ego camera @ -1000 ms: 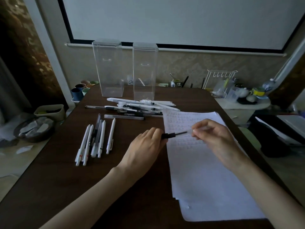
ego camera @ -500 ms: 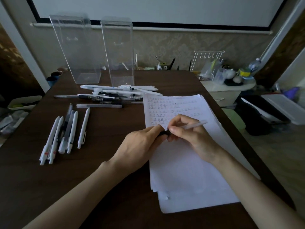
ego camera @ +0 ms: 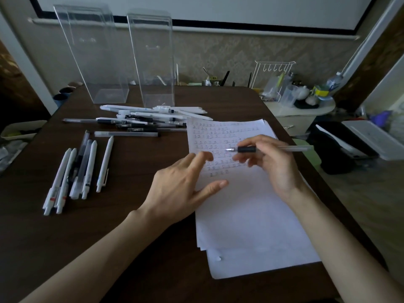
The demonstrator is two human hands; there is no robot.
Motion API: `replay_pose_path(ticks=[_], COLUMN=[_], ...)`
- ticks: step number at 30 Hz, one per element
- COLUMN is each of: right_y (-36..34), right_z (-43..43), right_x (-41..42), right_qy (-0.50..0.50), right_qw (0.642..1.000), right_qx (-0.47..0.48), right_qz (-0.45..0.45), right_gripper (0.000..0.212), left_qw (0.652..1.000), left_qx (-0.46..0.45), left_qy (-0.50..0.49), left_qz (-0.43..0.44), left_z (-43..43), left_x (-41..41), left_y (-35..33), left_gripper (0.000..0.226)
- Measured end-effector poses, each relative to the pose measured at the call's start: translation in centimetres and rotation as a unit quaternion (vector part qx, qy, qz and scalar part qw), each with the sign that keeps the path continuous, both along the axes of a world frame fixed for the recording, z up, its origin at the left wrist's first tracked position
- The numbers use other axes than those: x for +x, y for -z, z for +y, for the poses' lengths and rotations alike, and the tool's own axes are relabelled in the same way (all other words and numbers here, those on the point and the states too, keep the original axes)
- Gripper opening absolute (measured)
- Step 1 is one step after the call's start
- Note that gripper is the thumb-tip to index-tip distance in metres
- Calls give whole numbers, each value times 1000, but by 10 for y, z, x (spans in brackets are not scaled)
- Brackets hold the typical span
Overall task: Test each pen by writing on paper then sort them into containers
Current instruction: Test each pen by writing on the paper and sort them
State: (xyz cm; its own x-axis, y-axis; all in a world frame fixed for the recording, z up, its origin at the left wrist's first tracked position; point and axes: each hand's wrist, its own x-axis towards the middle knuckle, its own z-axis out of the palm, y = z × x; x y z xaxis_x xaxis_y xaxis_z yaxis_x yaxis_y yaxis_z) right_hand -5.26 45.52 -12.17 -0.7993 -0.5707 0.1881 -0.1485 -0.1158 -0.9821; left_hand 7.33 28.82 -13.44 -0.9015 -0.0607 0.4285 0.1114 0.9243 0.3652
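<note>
The dark table [ego camera: 109, 237] carries everything, and both hands work over its right half. Under them lies the paper [ego camera: 251, 215], a loose stack squared toward me. I judge it sits there so the writing hand need not reach. Its far part, beyond the fingertips, is filled with rows of small test marks [ego camera: 209, 136], and the near part under the wrists is bare.

Far beyond the left hand [ego camera: 181, 189] stand two clear containers, the left container [ego camera: 96, 62] and the right container [ego camera: 153, 62]. Both look empty to me, so no pen has been sorted into them. Just before them is the pile of pens [ego camera: 148, 119], lying crosswise. Well off to the outside of the left hand is a row of pens [ego camera: 76, 171] lying side by side. I take the two groups to be tested and untested, though I cannot tell which is which.

The left hand is spread flat, thumb on the sheet's edge and fingers blurred. It holds nothing that I can see. My guess is that it pins the paper against sliding.

The right hand [ego camera: 275, 167] is clamped on the pen [ego camera: 246, 149], pinching it behind the black grip. The pen hangs level above the written rows with its tip toward the left hand, clear of the paper. That is not a writing pose, so it must be tilted nib down before the next mark.
</note>
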Motion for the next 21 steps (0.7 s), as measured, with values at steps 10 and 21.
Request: replay_pose_path(ticks=[10, 21], right_y=[21, 24], right_z=[-13, -14], right_x=[-2, -3], right_qy=[134, 119], right_qw=[967, 963], right_qx=[173, 189], right_qz=[131, 153], right_gripper=[33, 38], left_qw=[984, 990], left_qx=[-128, -112], left_qy=[72, 29], left_qz=[-96, -86], left_z=[8, 15], left_x=[5, 6], left_y=[15, 16], left_gripper=[62, 54])
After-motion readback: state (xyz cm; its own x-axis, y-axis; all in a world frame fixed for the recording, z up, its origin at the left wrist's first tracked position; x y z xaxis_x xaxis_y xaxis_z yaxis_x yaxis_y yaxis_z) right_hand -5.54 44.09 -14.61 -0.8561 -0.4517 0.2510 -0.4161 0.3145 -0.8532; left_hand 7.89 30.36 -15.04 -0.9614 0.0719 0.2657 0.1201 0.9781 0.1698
